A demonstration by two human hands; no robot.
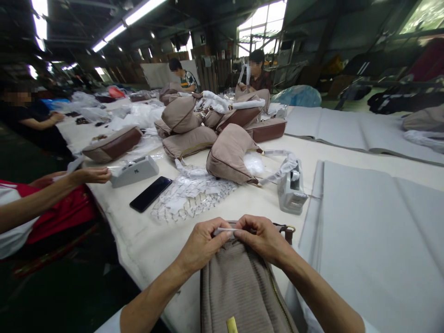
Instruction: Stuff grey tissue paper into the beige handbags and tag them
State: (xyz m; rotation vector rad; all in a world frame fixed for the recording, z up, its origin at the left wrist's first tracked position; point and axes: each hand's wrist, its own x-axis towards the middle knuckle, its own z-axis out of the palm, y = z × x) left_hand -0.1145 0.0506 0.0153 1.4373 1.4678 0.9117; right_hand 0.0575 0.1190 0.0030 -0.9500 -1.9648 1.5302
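Note:
A taupe ribbed handbag (239,291) with a gold clasp lies at the table's near edge in front of me. My left hand (203,243) and my right hand (262,238) meet at its far end, both pinching a small white strip (225,230) against the bag. A brown strap end with a metal ring (287,230) shows just beyond my right hand.
A grey tape dispenser (291,189) stands ahead, and a heap of white paper slips (189,194), a black phone (151,193) and a pile of taupe bags (222,134) lie beyond. A co-worker's arm (52,194) reaches in at left. Grey sheets (374,231) cover the right.

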